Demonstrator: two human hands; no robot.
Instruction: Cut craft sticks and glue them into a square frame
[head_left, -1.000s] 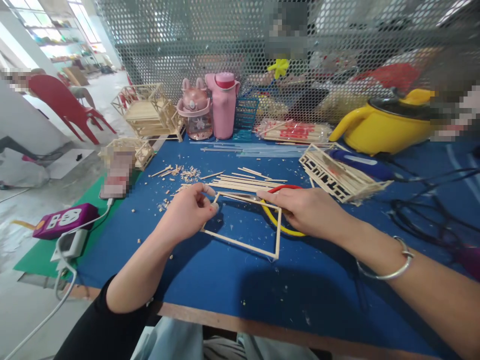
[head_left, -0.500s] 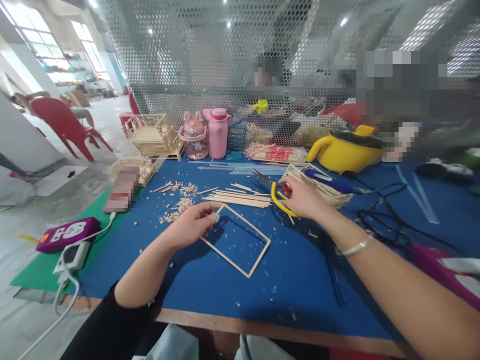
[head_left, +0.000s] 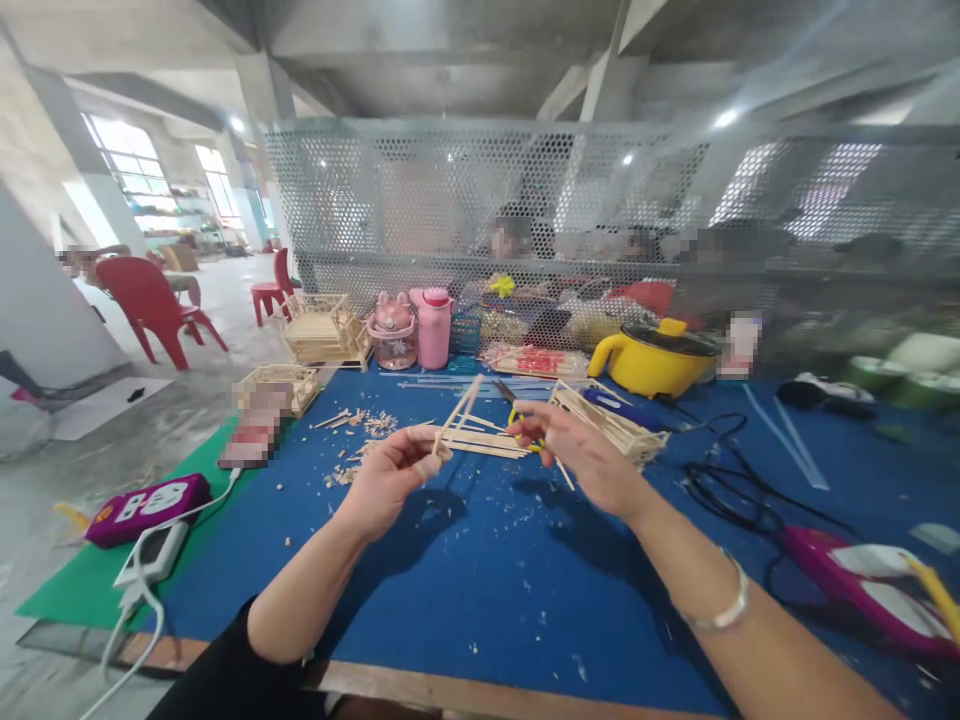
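My left hand pinches a thin wooden stick frame at its near end, holding it above the blue mat and seen nearly edge-on. My right hand hovers to the right, its fingers apart with nothing in them. Just behind those fingers are scissors with yellow handles, partly hidden by the hand. Loose wooden sticks lie in a row behind the raised frame. Small wood offcuts are scattered beyond my left hand.
Stick-built models stand at the back left, near a pink bottle. A yellow pot is at the back right. Black cables run across the right side. A phone leans at the left. A perforated screen closes the back.
My left hand has raised the stick frame off the mat and tipped it up. My right hand has let go of the scissors, its fingers opening. The camera view has tilted upward.
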